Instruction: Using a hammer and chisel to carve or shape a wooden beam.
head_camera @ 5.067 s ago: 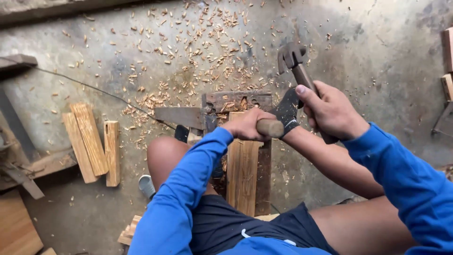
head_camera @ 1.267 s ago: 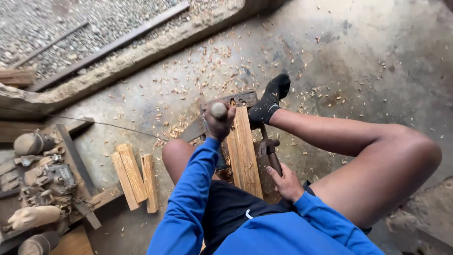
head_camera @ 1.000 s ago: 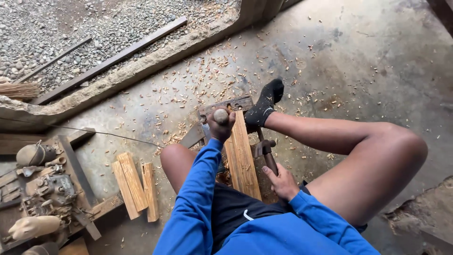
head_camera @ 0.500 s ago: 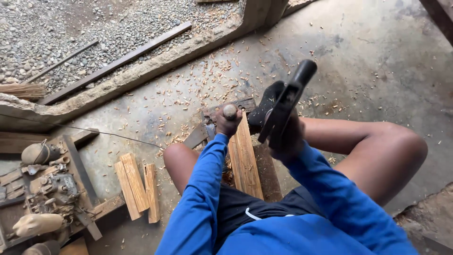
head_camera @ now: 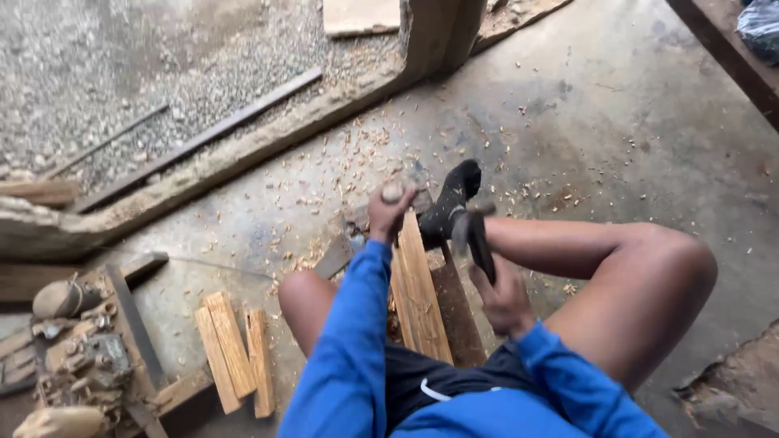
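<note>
I sit on a concrete floor with a long wooden plank (head_camera: 417, 294) running between my legs. My left hand (head_camera: 388, 214) is closed around the round wooden handle of a chisel (head_camera: 393, 192), held upright at the plank's far end. My right hand (head_camera: 505, 298) grips the dark handle of a hammer (head_camera: 471, 234), whose head hangs to the right of the plank, blurred by motion. A foot in a black sock (head_camera: 451, 203) rests against the plank's far end, just beside the hammer head.
Three short wooden slats (head_camera: 235, 351) lie on the floor to my left. Old tools and metal parts (head_camera: 77, 357) are piled at the far left. Wood shavings (head_camera: 341, 170) litter the concrete. A raised concrete curb (head_camera: 243, 154) borders a gravel area beyond.
The hammer was raised high half a second ago and has come down beside the plank. Earlier my right hand picked it up from the floor. My left hand stayed on the chisel.
</note>
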